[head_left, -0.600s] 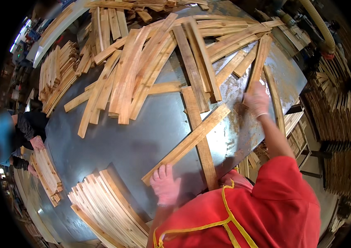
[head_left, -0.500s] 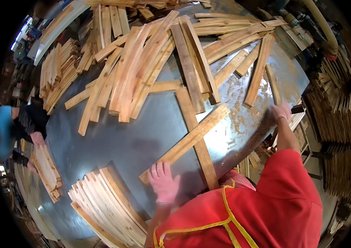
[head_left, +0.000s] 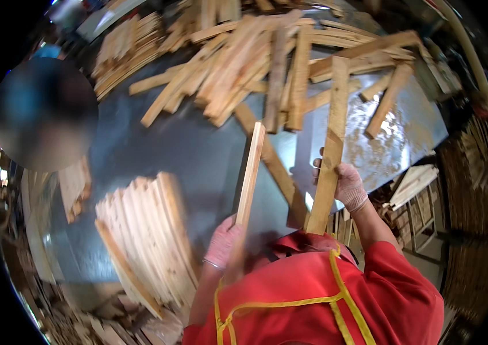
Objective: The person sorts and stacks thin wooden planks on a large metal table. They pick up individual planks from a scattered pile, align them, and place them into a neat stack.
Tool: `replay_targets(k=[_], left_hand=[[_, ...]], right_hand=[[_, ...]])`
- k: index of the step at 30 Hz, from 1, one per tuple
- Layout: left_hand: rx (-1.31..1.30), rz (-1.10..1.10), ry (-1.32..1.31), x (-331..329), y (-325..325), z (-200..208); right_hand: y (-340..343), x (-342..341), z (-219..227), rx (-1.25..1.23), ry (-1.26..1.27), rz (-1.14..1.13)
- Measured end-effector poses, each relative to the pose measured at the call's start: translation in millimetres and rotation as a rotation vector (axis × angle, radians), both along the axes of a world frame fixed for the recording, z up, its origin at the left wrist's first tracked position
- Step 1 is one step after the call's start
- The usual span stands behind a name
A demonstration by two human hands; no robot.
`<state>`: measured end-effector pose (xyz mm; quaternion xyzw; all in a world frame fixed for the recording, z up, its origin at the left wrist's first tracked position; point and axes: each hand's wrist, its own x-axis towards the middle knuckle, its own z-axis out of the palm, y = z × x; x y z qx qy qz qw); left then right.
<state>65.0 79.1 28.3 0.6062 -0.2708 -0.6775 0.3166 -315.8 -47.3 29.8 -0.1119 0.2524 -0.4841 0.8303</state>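
Note:
My left hand (head_left: 223, 242), in a pink glove, grips a narrow wooden board (head_left: 252, 169) near its lower end. That board is tilted up, with its narrow edge toward me. To the right, my gloved right hand (head_left: 350, 187) is closed round a second wooden board (head_left: 330, 167), its fingertips showing past the left edge. Between the two, a loose plank (head_left: 278, 169) lies slantwise on the grey metal table (head_left: 169, 146). Left of my left hand stands a tight row of pale boards (head_left: 146, 230), with one board leaning at its left side.
A loose heap of boards (head_left: 235, 63) covers the far part of the table. Sawdust (head_left: 396, 126) is scattered at the right. Beyond the right edge are a rack (head_left: 422, 213) and tall board stacks (head_left: 479, 213). A blurred patch hides the far left.
My left hand has gone from resting on the slanting board to holding a board on edge. My right hand has come in from the far right and now holds a board. The view has shifted.

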Motion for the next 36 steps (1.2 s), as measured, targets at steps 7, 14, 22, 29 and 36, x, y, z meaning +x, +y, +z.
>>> replay_targets(k=[7,14,22,29,36], left_hand=[[-0.113,0.560,0.089,41,104,-19],[-0.180,0.132,-1.220,90,148,-14],[-0.057,-0.317,-1.760,80,152,-27],[-0.056,-0.292,-1.794,72,138,-26],[-0.168,-0.551,-2.085,103,214,-86]], right_hand=[[50,205,-47,-0.124,0.924,0.637],[110,364,-26,-0.800,1.074,1.179],[-33,268,-15,-1.004,1.631,0.418],[-144,190,-8,-0.401,2.292,0.204],[-159,162,-13,-0.485,2.180,0.334]])
